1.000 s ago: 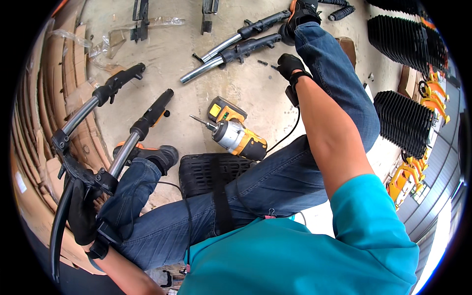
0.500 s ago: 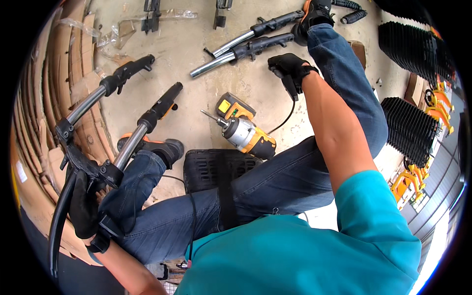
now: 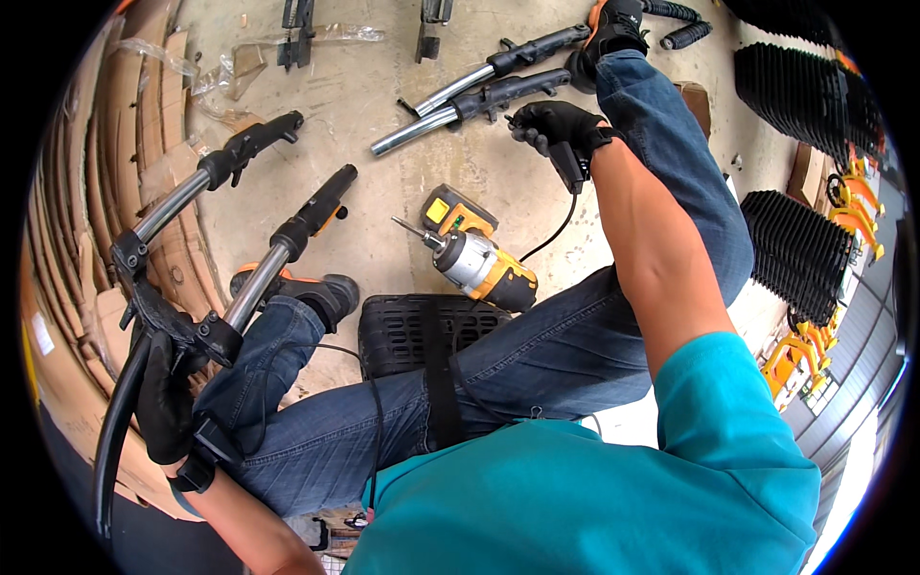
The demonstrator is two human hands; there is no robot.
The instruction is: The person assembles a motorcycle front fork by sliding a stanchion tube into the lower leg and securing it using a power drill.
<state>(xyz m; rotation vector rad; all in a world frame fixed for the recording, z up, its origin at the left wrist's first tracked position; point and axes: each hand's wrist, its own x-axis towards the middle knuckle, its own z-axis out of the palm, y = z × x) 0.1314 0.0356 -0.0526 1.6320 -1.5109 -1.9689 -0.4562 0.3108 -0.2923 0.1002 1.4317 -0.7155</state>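
Note:
My left hand (image 3: 165, 402), in a black glove, grips the black stem of a handlebar assembly (image 3: 206, 249) whose two grey bars with black grips point up and to the right. My right hand (image 3: 556, 126), also gloved, reaches out over my right knee toward two loose handlebar halves (image 3: 479, 91) lying on the concrete; its fingers are curled just beside the nearer one, and whether it holds anything I cannot tell. A yellow and black power drill (image 3: 479, 264) lies on the floor between my legs.
I sit on a black plastic crate (image 3: 402, 331). Flattened cardboard (image 3: 67, 192) is stacked at the left. Rows of black ribbed parts (image 3: 795, 249) and orange parts (image 3: 795, 364) stand at the right. More black parts (image 3: 297, 24) lie at the far edge.
My right hand has pulled back from the far floor toward the loose handlebar halves. The handlebar assembly in my left hand has stayed roughly in place.

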